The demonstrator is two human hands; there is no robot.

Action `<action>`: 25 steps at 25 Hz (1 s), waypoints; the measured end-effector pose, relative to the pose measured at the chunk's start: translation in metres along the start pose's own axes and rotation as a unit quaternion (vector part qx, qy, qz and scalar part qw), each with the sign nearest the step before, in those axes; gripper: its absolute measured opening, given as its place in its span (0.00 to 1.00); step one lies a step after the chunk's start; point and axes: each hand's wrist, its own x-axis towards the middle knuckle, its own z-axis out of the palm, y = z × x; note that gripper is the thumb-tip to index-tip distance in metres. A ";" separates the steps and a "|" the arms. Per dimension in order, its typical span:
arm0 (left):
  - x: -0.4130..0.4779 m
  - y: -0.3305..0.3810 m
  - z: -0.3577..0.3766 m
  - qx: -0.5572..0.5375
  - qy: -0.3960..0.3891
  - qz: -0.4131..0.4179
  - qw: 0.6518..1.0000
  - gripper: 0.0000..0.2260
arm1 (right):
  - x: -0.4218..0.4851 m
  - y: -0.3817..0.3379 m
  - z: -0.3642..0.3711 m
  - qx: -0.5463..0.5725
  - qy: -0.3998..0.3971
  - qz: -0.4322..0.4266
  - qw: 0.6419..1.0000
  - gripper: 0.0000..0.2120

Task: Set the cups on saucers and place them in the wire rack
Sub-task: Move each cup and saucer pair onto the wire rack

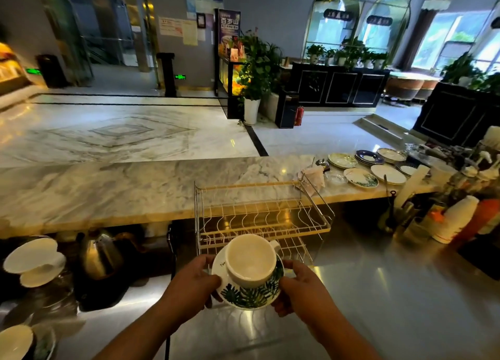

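Note:
A white cup stands upright on a saucer with a green leaf pattern. My left hand grips the saucer's left rim and my right hand grips its right rim. The pair is held above the steel counter, just in front of the two-tier wire rack. No dishes show on the rack's tiers. More saucers and plates lie on the marble ledge at the right. Another white cup shows at the bottom left corner.
A steel kettle and white funnel-shaped cups stand at the left. Stacked paper cups, bottles and utensils crowd the right side. The marble ledge runs behind the rack. The steel counter extends to the right.

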 end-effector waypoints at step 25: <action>0.156 0.082 0.056 -0.004 0.119 -0.036 0.992 0.21 | 0.190 -0.070 -0.105 -0.089 -0.090 -0.036 0.991 0.12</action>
